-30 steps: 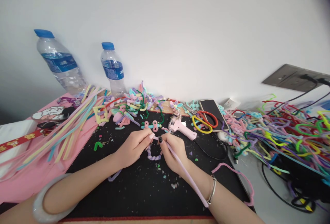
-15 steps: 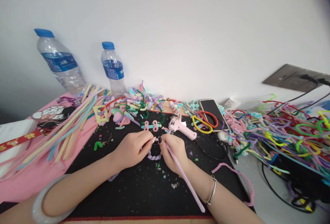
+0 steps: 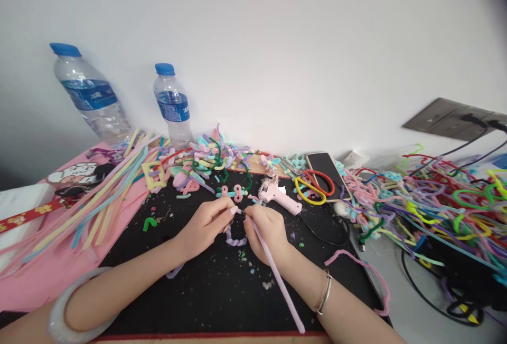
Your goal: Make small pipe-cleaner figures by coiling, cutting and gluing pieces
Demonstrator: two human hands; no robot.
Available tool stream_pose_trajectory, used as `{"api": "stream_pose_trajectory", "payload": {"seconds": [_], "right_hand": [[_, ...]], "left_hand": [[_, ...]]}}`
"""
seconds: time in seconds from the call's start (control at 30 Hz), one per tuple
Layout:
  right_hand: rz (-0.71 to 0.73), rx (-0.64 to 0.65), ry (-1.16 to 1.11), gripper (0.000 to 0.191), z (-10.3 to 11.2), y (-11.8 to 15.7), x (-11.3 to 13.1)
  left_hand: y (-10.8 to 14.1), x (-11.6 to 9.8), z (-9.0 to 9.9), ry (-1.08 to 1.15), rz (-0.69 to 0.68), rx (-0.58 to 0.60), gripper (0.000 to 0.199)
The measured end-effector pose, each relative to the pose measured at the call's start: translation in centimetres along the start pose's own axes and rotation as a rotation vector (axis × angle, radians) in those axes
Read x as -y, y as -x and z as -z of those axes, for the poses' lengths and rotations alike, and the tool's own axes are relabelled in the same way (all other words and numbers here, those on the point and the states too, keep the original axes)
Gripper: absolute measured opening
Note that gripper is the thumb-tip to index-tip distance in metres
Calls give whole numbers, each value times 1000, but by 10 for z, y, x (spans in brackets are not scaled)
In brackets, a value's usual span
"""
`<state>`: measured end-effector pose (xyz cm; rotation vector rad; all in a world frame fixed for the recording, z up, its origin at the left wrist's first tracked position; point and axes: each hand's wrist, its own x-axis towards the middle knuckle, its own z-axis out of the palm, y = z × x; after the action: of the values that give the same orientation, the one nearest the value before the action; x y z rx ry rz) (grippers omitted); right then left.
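Over the middle of a black mat (image 3: pixel 190 302), my two hands meet fingertip to fingertip. My right hand (image 3: pixel 265 233) is closed on a pale pink pipe cleaner (image 3: pixel 277 275), whose long free end slants down toward the mat's front edge. Thumb and fingers of my left hand (image 3: pixel 206 230) pinch the short end of that same pipe cleaner; the fingertips partly hide it. Just below the hands, a twisted purple pipe cleaner (image 3: pixel 236 242) curves on or just over the mat; whether a finger touches it I cannot tell. Beyond my right hand lies a pink glue gun (image 3: pixel 279 196).
Scissors with red and yellow handles (image 3: pixel 311 191) and a phone (image 3: pixel 328 172) lie behind the glue gun. Heaps of pipe cleaners (image 3: pixel 412 196) spread to the right. Two water bottles (image 3: pixel 172 104) stand against the wall. More pipe cleaners (image 3: pixel 95 201) lie on pink sheets at left.
The fingertips of both hands have drawn closer together around the pipe cleaner's short end. Its long free end has swung slightly left and down.
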<state>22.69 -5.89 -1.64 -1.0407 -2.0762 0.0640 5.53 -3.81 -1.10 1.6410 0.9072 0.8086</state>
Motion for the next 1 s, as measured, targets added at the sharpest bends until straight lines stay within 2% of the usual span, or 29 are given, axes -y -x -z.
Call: {"api": "stream_pose_trajectory", "payload": {"seconds": [0.2, 0.3, 0.47, 0.67, 1.0], "right_hand": [[-89, 18, -156, 16, 1, 1, 0], [-126, 43, -245, 18, 1, 1, 0], [-105, 75, -305, 17, 0, 2, -1], [-97, 71, -325, 18, -1, 2, 0], [-101, 79, -367, 19, -2, 3, 3]], "left_hand": [[-1, 3, 2, 203, 54, 86, 31], [-2, 3, 3, 309, 93, 139, 37], [-2, 2, 0, 312, 101, 157, 36], [-1, 3, -1, 231, 68, 131, 36], [0, -1, 2, -67, -82, 48, 38]]}}
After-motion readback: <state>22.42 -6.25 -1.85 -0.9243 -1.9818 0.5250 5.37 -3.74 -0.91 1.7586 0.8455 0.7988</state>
